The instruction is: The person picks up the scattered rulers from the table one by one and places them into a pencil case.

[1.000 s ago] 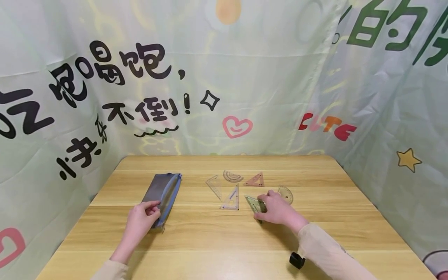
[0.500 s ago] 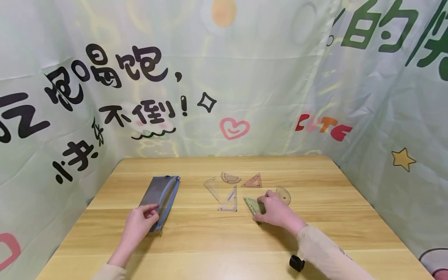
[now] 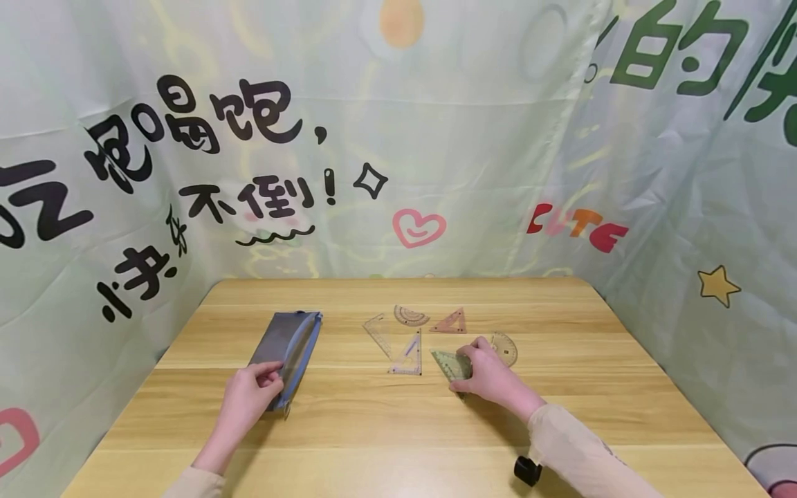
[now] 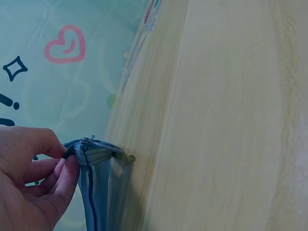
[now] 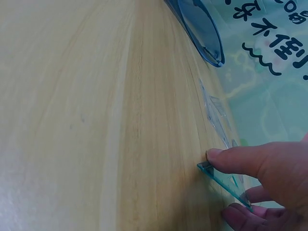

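Observation:
On the left of the table lies a blue-grey zip pencil pouch (image 3: 280, 339), its zipped side gaping. My left hand (image 3: 249, 391) pinches the pouch's edge between thumb and fingers, seen close up by the zip end (image 4: 89, 154) in the left wrist view. Right of centre, my right hand (image 3: 495, 373) grips a green transparent set square (image 3: 450, 366) with thumb and fingertips at its edges. In the right wrist view the green set square (image 5: 226, 186) is tilted, one edge near the tabletop.
Between the hands lie a clear set square (image 3: 407, 360), a thin clear set square (image 3: 376, 332), a protractor (image 3: 411, 316) and a pink set square (image 3: 453, 321). Another protractor (image 3: 506, 348) lies behind the right hand. A black device (image 3: 528, 470) hangs at the right sleeve. Printed curtains (image 3: 486, 152) surround the table.
The view shifts slightly with the head. Both hands keep their holds, on the pouch and the green set square, with almost no movement.

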`<state>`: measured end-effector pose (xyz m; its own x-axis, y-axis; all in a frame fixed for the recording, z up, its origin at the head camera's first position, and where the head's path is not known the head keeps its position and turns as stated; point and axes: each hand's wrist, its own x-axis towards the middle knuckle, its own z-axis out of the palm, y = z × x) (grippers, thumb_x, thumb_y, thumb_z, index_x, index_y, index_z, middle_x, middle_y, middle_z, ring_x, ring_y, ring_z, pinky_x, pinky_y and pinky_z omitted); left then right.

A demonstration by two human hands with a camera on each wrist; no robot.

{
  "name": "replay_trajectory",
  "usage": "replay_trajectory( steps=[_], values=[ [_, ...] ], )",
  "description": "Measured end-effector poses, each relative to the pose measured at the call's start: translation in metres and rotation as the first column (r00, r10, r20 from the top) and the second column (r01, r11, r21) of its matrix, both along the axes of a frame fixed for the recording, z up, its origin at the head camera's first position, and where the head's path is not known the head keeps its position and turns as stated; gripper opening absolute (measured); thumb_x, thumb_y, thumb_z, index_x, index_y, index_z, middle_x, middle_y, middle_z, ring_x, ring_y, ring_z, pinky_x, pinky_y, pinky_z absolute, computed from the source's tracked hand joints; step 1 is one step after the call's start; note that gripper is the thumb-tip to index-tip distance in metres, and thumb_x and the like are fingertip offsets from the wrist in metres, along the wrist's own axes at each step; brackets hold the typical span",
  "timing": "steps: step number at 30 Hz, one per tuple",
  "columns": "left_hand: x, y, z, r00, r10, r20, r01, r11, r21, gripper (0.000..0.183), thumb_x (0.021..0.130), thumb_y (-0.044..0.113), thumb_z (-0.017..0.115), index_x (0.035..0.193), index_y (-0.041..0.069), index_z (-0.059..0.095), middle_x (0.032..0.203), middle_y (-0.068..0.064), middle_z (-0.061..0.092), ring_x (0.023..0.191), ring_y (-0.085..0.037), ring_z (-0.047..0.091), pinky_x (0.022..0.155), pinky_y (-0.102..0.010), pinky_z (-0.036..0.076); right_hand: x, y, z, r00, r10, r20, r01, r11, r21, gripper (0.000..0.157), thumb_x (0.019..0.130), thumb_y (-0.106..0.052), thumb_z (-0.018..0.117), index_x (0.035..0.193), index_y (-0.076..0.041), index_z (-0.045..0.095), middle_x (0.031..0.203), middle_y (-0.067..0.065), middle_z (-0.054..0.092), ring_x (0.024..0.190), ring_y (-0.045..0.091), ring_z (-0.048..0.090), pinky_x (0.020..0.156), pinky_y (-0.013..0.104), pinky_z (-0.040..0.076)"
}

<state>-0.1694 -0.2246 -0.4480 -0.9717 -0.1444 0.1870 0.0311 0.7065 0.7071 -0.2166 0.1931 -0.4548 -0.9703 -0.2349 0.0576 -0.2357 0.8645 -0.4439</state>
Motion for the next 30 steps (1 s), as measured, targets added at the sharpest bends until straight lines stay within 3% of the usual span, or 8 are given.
replay_trajectory(
  steps=[8, 15, 22, 30],
  values=[
    [0.002, 0.001, 0.002, 1.000, -0.007, 0.006, 0.007, 1.000, -0.001, 0.029, 0.080, 0.000, 0.067, 0.108, -0.005, 0.073, 0.081, -0.007, 0.070, 0.067, -0.004, 0.054, 0.058, -0.014, 0.046, 0.001, 0.002, 0.002, 0.999, 0.007, 0.045, -0.005, 0.999, -0.043, 0.070, 0.069, -0.027, 0.089, 0.127, 0.000, 0.062, 0.096, 0.010, 0.052, 0.076, 0.016, 0.047, 0.065, 0.029, 0.046],
    [0.001, 0.001, 0.000, 1.000, -0.003, -0.006, 0.003, 1.000, 0.009, 0.029, 0.080, 0.003, 0.066, 0.108, -0.004, 0.073, 0.082, -0.006, 0.070, 0.067, -0.002, 0.054, 0.058, -0.013, 0.047, -0.001, 0.004, 0.003, 0.999, 0.012, 0.053, -0.009, 0.998, -0.059, 0.065, 0.069, -0.022, 0.088, 0.126, -0.001, 0.063, 0.093, 0.009, 0.056, 0.079, 0.016, 0.049, 0.067, 0.027, 0.046],
    [0.003, 0.001, 0.001, 1.000, -0.006, 0.008, 0.005, 1.000, 0.024, 0.030, 0.080, 0.000, 0.066, 0.109, -0.006, 0.072, 0.083, -0.008, 0.070, 0.067, -0.003, 0.054, 0.058, -0.013, 0.047, -0.005, 0.009, 0.005, 0.994, 0.074, 0.080, -0.066, 0.993, -0.102, 0.055, 0.075, -0.015, 0.084, 0.124, -0.002, 0.065, 0.080, 0.002, 0.063, 0.071, 0.010, 0.054, 0.061, 0.021, 0.047],
    [0.004, 0.003, 0.003, 1.000, -0.008, 0.027, 0.007, 1.000, 0.028, 0.030, 0.081, -0.001, 0.066, 0.110, -0.006, 0.072, 0.085, -0.009, 0.070, 0.068, -0.004, 0.054, 0.058, -0.013, 0.047, -0.003, 0.015, 0.009, 0.988, 0.103, 0.117, -0.079, 0.978, -0.194, 0.049, 0.081, -0.006, 0.077, 0.127, 0.001, 0.063, 0.076, 0.003, 0.064, 0.065, 0.010, 0.056, 0.054, 0.020, 0.050]
  ],
)
